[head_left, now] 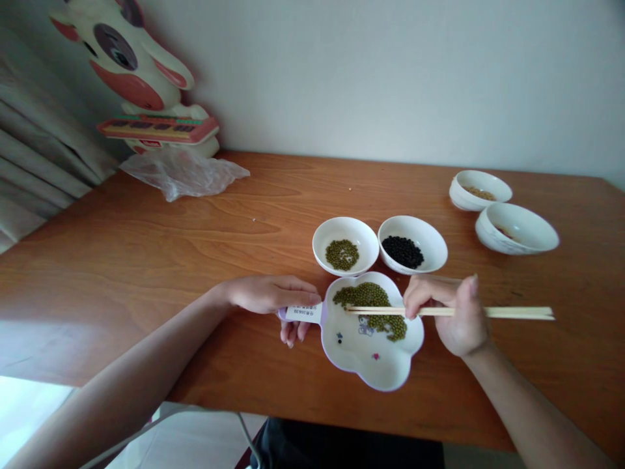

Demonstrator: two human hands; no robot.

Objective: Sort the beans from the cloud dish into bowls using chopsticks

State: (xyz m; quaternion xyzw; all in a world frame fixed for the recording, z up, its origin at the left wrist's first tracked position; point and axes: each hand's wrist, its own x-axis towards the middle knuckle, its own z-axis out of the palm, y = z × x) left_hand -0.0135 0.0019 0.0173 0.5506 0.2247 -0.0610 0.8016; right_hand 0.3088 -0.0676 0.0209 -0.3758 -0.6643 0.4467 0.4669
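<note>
A flower-shaped white plate (385, 365) with a lilac rim lies near the table's front edge, with a heap of green beans (374, 306) and one dark bean in it. My left hand (273, 296) grips the plate's labelled handle (303, 313). My right hand (452, 312) holds a pair of wooden chopsticks (517, 312) level, their tips over the green beans. Just behind the plate stand two white bowls: the left bowl (346, 228) holds green beans, the right bowl (413, 228) holds black beans.
Two more white bowls (480, 179) (517, 221) stand at the back right with a little food in them. A crumpled clear plastic bag (183, 172) and a cow-shaped toy (141, 78) sit at the back left by the wall. A curtain (29, 163) hangs left.
</note>
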